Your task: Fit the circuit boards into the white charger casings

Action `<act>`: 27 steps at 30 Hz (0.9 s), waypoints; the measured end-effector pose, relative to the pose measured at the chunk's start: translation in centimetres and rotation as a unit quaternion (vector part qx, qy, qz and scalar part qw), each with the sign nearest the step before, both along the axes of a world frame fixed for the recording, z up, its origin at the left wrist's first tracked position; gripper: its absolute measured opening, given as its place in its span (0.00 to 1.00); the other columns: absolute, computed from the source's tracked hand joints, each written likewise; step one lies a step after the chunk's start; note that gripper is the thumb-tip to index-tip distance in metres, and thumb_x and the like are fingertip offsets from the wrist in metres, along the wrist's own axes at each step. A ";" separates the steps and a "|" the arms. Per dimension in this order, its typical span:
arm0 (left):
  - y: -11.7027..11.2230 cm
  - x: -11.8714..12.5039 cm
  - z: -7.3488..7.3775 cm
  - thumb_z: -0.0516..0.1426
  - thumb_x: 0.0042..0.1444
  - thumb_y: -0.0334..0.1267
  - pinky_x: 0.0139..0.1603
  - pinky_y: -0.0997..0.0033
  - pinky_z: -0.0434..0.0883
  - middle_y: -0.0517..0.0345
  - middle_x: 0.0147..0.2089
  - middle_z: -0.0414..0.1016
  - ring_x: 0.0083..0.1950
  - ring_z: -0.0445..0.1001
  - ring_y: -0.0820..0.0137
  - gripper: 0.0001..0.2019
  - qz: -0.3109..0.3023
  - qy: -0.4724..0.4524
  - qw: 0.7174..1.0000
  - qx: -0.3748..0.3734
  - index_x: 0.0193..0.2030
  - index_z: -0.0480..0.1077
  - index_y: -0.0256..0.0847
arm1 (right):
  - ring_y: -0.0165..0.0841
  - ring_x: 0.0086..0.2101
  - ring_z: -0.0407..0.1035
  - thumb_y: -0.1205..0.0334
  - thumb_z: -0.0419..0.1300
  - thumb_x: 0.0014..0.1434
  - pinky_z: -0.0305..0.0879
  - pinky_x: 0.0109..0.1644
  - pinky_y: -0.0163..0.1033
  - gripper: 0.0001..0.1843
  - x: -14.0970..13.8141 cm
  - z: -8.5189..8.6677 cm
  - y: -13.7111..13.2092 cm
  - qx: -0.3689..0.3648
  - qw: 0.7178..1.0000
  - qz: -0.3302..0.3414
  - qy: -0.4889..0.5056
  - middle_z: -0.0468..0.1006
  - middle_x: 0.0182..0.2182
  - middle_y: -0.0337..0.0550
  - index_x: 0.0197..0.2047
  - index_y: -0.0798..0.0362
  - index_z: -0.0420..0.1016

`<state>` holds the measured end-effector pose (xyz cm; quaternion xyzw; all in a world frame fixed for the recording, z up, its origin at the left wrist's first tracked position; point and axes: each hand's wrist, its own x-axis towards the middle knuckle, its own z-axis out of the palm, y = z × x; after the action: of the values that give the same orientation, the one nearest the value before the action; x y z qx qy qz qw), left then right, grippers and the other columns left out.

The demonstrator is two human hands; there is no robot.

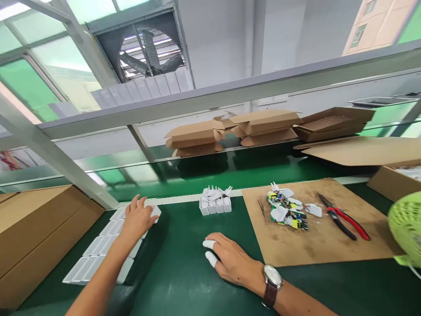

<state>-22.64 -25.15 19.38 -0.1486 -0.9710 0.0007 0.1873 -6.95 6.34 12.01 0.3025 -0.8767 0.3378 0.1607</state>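
Observation:
My left hand is over the far end of several rows of white open plastic casings, its fingers spread above or on them. I cannot tell whether the fingertips touch. My right hand lies on the green work surface with nothing in it; thumb and index finger wear white finger cots and are apart. Beyond it stands a small block of white casings with white pronged plug parts on top. To its right, a pile of circuit boards with white plug covers lies on a cardboard sheet.
Pliers with red and black handles and a thin metal tool lie on the cardboard. A lime-green basket-like object is at the right edge. A large carton borders the left. Open boxes stand behind a metal rail.

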 end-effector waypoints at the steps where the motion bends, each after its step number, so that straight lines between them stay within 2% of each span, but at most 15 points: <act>1: 0.0 -0.2 -0.2 0.58 0.58 0.34 0.64 0.29 0.66 0.30 0.61 0.74 0.72 0.60 0.34 0.08 -0.003 0.005 1.000 -0.019 0.30 0.78 0.36 | 0.41 0.49 0.76 0.69 0.54 0.69 0.77 0.55 0.47 0.15 -0.1 0.0 0.0 0.007 1.000 -0.001 0.000 0.79 0.52 0.52 0.57 0.53 0.72; 3: 0.9 -0.2 -0.7 0.56 0.59 0.35 0.62 0.32 0.69 0.33 0.58 0.76 0.70 0.64 0.36 0.12 -0.036 0.014 0.999 -0.006 0.27 0.77 0.38 | 0.41 0.50 0.76 0.68 0.55 0.69 0.77 0.55 0.46 0.15 -0.5 0.2 0.3 0.019 1.000 -0.006 0.004 0.79 0.52 0.52 0.58 0.53 0.71; 6: 3.5 1.1 -0.9 0.56 0.61 0.41 0.64 0.39 0.72 0.43 0.58 0.78 0.67 0.70 0.44 0.13 -0.163 -0.027 0.984 0.069 0.29 0.77 0.43 | 0.42 0.52 0.75 0.67 0.55 0.69 0.76 0.57 0.48 0.16 -1.0 1.4 1.5 0.035 0.998 -0.033 0.032 0.78 0.54 0.54 0.59 0.53 0.72; 9: 6.3 3.6 -0.5 0.54 0.67 0.45 0.64 0.51 0.75 0.52 0.63 0.77 0.66 0.74 0.55 0.13 -0.315 -0.141 0.931 0.117 0.35 0.78 0.46 | 0.45 0.55 0.73 0.66 0.53 0.71 0.73 0.61 0.54 0.17 -1.5 3.5 4.2 0.043 0.994 -0.080 0.057 0.77 0.56 0.57 0.60 0.54 0.71; 11: 7.6 5.0 -0.3 0.53 0.69 0.41 0.61 0.58 0.78 0.54 0.64 0.77 0.65 0.76 0.58 0.13 -0.371 -0.195 0.899 0.131 0.36 0.77 0.47 | 0.47 0.56 0.72 0.65 0.52 0.71 0.71 0.63 0.57 0.18 -1.3 4.8 6.9 0.048 0.990 -0.122 0.061 0.76 0.58 0.57 0.62 0.52 0.70; 13: 8.1 5.7 -0.5 0.52 0.69 0.36 0.60 0.60 0.79 0.55 0.64 0.77 0.64 0.76 0.60 0.13 -0.401 -0.217 0.879 0.138 0.39 0.78 0.49 | 0.48 0.57 0.71 0.65 0.53 0.69 0.69 0.64 0.60 0.20 -0.7 5.5 10.4 0.069 0.980 -0.177 0.057 0.76 0.58 0.57 0.62 0.52 0.70; 15: 8.2 6.0 -1.2 0.54 0.67 0.34 0.61 0.57 0.78 0.55 0.66 0.75 0.65 0.76 0.58 0.12 -0.412 -0.229 0.871 0.142 0.45 0.79 0.52 | 0.51 0.59 0.69 0.66 0.54 0.65 0.67 0.64 0.62 0.20 0.5 5.5 14.1 0.105 0.959 -0.259 0.041 0.75 0.58 0.59 0.60 0.53 0.72; 17: 8.4 6.1 -2.3 0.59 0.64 0.38 0.59 0.55 0.79 0.53 0.70 0.71 0.64 0.77 0.55 0.12 -0.396 -0.249 0.872 0.148 0.52 0.79 0.54 | 0.54 0.59 0.69 0.68 0.58 0.58 0.67 0.63 0.61 0.20 2.0 5.0 17.5 0.145 0.934 -0.325 0.010 0.75 0.59 0.59 0.55 0.53 0.74; 20: 9.0 6.8 -4.4 0.66 0.58 0.46 0.53 0.57 0.81 0.50 0.72 0.67 0.60 0.79 0.53 0.13 -0.350 -0.268 0.878 0.187 0.50 0.78 0.52 | 0.55 0.51 0.73 0.68 0.58 0.53 0.71 0.56 0.60 0.16 4.3 3.9 20.9 0.166 0.901 -0.400 -0.014 0.80 0.51 0.60 0.46 0.53 0.76; 23: 10.0 7.9 -6.2 0.64 0.60 0.49 0.47 0.61 0.81 0.51 0.67 0.71 0.54 0.81 0.57 0.09 -0.330 -0.242 0.879 0.244 0.42 0.77 0.48 | 0.52 0.44 0.77 0.66 0.58 0.53 0.74 0.48 0.55 0.13 5.6 3.2 21.8 0.166 0.893 -0.417 -0.020 0.82 0.41 0.56 0.43 0.52 0.76; 27: 10.6 8.5 -7.0 0.60 0.63 0.50 0.37 0.67 0.79 0.51 0.65 0.72 0.44 0.80 0.62 0.10 -0.322 -0.219 0.879 0.275 0.40 0.75 0.47 | 0.46 0.46 0.78 0.62 0.55 0.60 0.76 0.49 0.50 0.20 5.8 3.8 20.8 0.130 0.898 -0.420 -0.007 0.81 0.47 0.52 0.54 0.51 0.75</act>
<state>-14.10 -14.59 12.42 -0.3924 -0.8468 -0.3589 -0.0068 -1.19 27.09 15.83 -0.0775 -0.9595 0.1236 0.2408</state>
